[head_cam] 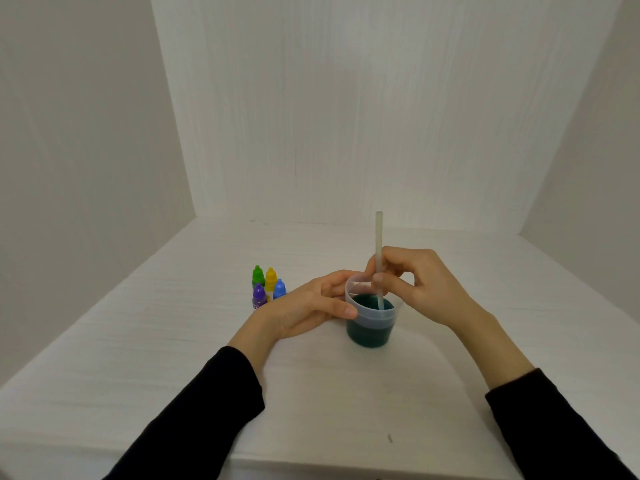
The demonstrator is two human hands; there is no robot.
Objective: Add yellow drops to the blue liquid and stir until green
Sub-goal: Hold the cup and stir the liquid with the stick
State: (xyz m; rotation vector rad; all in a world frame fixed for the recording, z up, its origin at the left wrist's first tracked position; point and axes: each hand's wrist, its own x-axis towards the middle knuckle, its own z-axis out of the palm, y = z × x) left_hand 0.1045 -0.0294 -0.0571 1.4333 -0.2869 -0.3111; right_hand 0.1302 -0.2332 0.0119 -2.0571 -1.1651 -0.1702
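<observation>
the clear cup (372, 318) stands near the middle of the white table (173, 341), a little toward the near edge, and the liquid (367, 303) in it reads dark teal-green rather than blue. the left hand (308, 311) curls around the cup's left wall, thumb and fingers touching the plastic, steadying it. the right hand (420, 280) is closed on a pale stirring stick (378, 258), pinched about midway along its length. the stick's long axis is close to upright, its top tipped slightly toward the far edge and its lower end dipped in the liquid near the cup's right wall. the right hand sits just above and right of the rim, so circling the stick falls to it. the yellow bottle (270, 277) stands capped among green, purple and blue bottles (266, 287) left of the cup, apart from both hands. the drops look already added; stirring is probably nearly finished.
</observation>
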